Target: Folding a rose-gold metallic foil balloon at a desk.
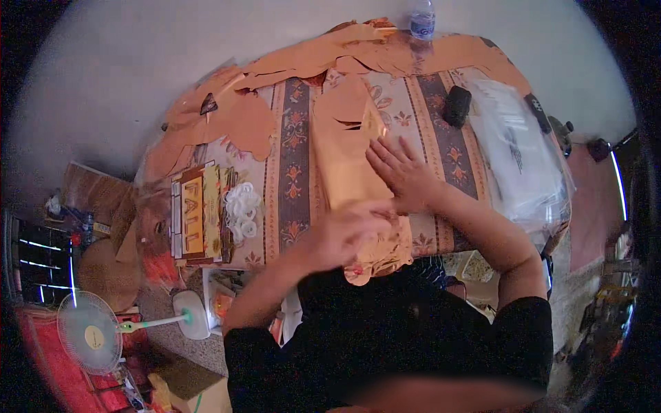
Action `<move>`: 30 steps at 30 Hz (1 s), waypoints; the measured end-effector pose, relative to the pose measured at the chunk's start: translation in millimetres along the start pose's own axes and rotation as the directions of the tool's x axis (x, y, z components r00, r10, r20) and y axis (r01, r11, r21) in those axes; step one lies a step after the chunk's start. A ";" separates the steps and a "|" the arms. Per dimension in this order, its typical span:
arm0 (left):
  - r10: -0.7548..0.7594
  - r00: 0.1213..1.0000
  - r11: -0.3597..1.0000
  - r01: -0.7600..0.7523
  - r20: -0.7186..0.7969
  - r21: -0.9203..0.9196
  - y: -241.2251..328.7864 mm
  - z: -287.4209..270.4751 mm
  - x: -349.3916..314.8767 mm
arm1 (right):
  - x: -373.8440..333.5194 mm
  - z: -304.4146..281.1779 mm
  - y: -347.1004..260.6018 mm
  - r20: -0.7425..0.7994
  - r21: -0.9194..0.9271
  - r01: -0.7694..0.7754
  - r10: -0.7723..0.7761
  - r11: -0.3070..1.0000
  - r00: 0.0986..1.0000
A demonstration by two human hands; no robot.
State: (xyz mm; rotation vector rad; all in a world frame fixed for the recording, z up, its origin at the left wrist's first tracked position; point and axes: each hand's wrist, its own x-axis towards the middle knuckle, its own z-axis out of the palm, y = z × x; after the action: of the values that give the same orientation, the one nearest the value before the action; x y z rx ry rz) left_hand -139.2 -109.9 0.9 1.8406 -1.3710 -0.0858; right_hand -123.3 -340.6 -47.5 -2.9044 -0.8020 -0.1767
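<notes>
A long, shiny tan sheet (344, 162) lies down the middle of the table, with cut gaps near its far end. Flat on its right edge rests my right hand (405, 173), fingers spread and holding nothing. Close by on the left, my left hand (351, 230) is over the near part of the sheet, its fingers smeared by motion, so I cannot tell whether they grip anything. Below both hands, a crumpled bunch of the same tan material (385, 256) hangs over the table's near edge against my body.
Tan offcuts (244, 124) lie far left and along the back. Decorative signs (196, 213) and white rings (243, 212) sit left. A black object (456, 107) and clear plastic sleeves (516, 151) lie right; a water bottle (422, 20) stands behind. A fan (93, 334) stands lower left.
</notes>
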 end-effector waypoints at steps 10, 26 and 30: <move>-0.250 0.949 0.868 0.308 -0.194 0.389 -65.4 -36.7 -13.3 | 0.8 1.7 0.7 0.000 -0.078 0.024 -0.024 0.997 1.000; -0.117 0.988 0.847 0.151 -0.099 0.509 -72.7 -19.8 -1.3 | 2.3 -6.4 1.4 0.093 -0.126 0.026 -0.014 0.992 0.996; -0.135 0.987 0.843 0.158 -0.082 0.514 -75.0 -18.5 -2.1 | 5.9 -4.7 12.2 0.104 0.213 -0.038 0.016 0.976 0.994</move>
State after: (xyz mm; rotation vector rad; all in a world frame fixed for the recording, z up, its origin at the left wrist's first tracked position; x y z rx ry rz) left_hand -73.3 -92.4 -35.4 2.3813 -1.3017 0.2745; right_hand -112.3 -348.7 -43.1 -2.7355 -0.7449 0.0591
